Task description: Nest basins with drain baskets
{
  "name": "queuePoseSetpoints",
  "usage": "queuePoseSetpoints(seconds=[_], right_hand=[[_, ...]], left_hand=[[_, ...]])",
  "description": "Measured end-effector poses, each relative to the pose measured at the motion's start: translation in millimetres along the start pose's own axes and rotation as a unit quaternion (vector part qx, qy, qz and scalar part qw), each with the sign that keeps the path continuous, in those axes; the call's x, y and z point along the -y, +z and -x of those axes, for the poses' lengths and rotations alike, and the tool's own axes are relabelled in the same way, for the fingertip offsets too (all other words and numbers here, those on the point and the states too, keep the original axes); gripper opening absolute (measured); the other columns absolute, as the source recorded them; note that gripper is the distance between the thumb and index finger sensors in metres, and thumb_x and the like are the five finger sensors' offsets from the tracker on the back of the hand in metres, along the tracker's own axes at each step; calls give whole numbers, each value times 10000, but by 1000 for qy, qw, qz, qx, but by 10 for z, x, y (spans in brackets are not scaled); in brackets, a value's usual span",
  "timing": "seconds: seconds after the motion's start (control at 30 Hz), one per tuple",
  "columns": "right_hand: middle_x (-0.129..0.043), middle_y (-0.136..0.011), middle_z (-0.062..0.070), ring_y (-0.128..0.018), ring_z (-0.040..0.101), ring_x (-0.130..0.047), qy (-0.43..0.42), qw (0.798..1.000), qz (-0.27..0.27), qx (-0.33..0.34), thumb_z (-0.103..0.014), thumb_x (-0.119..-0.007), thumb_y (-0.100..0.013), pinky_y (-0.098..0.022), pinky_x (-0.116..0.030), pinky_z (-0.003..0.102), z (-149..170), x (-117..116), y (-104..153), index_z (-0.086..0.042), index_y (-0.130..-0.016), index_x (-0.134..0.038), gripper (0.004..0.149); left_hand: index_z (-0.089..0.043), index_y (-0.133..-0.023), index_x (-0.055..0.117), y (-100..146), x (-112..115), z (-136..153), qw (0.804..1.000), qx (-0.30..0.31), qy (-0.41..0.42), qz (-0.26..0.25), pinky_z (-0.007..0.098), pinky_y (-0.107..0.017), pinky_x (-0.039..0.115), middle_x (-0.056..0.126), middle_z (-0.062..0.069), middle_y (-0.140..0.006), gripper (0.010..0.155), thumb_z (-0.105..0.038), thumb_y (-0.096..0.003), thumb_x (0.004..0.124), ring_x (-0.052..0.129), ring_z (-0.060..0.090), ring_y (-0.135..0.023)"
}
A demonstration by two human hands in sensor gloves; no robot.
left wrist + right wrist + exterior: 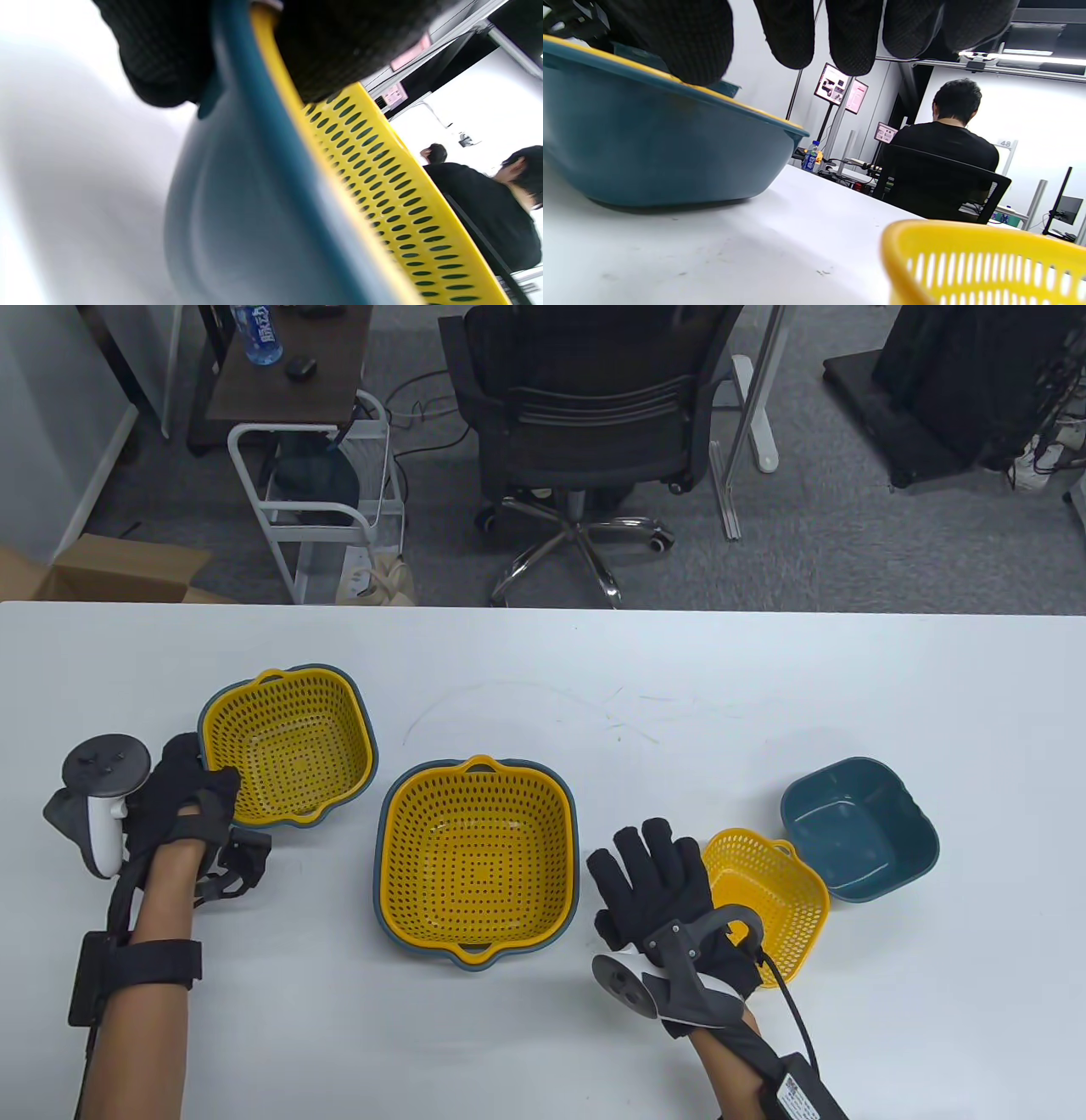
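Two of the three sets are already nested; only the small yellow basket [768,899] and the small teal basin [861,827] remain apart, lying side by side with rims nearly touching. The basket sits just beyond the thumb side of the right hand [670,899], which hovers flat with fingers spread, gripping nothing. The basin lies farther out on the same side, past the basket, so the coming move, as I judge it, is a short reach sideways to the basket's near rim, then a lift over into the basin. The right hand is far nearer than the left. The basket's loop handles point along a diagonal line toward the basin.

The left hand [182,806] grips the rim of the medium nested set [288,746]; the left wrist view shows gloved fingers [339,46] pinching the yellow and teal edges together. The large nested set [477,861] stands between the hands, untouched.

The baskets are thin, glossy perforated plastic, squarish with rounded corners; the basins are smooth, solid-walled plastic of matching shape. The white table [594,687] is smooth.
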State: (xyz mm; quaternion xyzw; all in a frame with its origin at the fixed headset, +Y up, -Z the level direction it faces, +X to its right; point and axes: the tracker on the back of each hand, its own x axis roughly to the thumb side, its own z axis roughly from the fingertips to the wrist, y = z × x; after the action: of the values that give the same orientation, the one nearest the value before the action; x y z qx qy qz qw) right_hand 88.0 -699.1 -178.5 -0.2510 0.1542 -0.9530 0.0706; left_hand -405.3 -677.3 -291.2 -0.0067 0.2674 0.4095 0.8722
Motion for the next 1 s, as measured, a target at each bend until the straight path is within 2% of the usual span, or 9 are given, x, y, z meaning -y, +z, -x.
queuePoseSetpoints(seconds=[0.1, 0.2, 0.37, 0.5, 0.6, 0.7, 0.87, 1.0], right_hand=[[-561, -1074, 270, -965, 576, -493, 3, 1000, 6, -15, -437, -789, -469, -672, -517, 714, 61, 20, 12, -84, -1052, -547, 724], [-549, -1074, 277, -960, 583, -491, 8, 999, 1, -34, -435, -787, -468, -667, -518, 718, 143, 18, 30, -58, -1061, -501, 760], [-557, -1068, 284, -955, 586, -499, -4, 998, 13, -65, -437, -786, -468, -661, -523, 718, 307, 43, 86, -56, -1059, -510, 756], [-564, -1064, 287, -953, 586, -504, -14, 997, 15, -72, -437, -788, -468, -657, -526, 719, 333, 43, 109, -56, -1057, -520, 751], [-564, -1065, 284, -952, 584, -507, -15, 997, 11, -70, -438, -788, -467, -657, -530, 717, 327, 34, 109, -57, -1057, -519, 752], [-568, -1061, 286, -947, 585, -517, -14, 996, 16, -87, -438, -787, -468, -653, -536, 716, 373, 53, 111, -53, -1054, -522, 750], [-581, -1055, 289, -942, 585, -532, -13, 994, 23, -109, -436, -790, -468, -648, -546, 715, 463, 65, 130, -49, -1051, -533, 746], [-586, -1051, 289, -937, 583, -545, -10, 991, 18, -131, -434, -796, -467, -645, -556, 711, 542, 56, 136, -48, -1051, -533, 748]], left_hand=[[-110, -1058, 540, 221, -165, -245, 1000, 24, -2, 4, 259, -382, 924, 747, 116, -957, 713, 51, -496, 948, 939, 287, -645], [-102, -1064, 526, 488, -138, -431, 999, 44, 1, 32, 260, -381, 923, 742, 123, -959, 719, 41, -498, 946, 937, 291, -642], [-100, -1067, 520, 937, 304, -675, 989, 89, -13, 115, 257, -380, 926, 739, 123, -961, 723, 21, -497, 948, 939, 289, -639], [-94, -1068, 517, 1202, 807, -768, 977, 109, -44, 175, 256, -374, 931, 736, 129, -963, 724, 12, -496, 948, 942, 291, -637], [-93, -1068, 521, 1296, 1057, -793, 973, 113, -82, 185, 254, -369, 935, 740, 128, -962, 725, -1, -492, 952, 946, 292, -633], [-92, -1066, 526, 1296, 1213, -788, 972, 111, -116, 169, 253, -367, 939, 743, 129, -959, 724, -9, -489, 957, 950, 293, -630], [-87, -1067, 513, 1217, 1284, -776, 973, 99, -145, 147, 257, -378, 942, 735, 132, -966, 742, -12, -485, 966, 948, 298, -641], [-88, -1073, 497, 1229, 1298, -810, 969, 105, -173, 140, 302, -443, 935, 712, 141, -990, 770, -36, -477, 981, 931, 315, -692]])
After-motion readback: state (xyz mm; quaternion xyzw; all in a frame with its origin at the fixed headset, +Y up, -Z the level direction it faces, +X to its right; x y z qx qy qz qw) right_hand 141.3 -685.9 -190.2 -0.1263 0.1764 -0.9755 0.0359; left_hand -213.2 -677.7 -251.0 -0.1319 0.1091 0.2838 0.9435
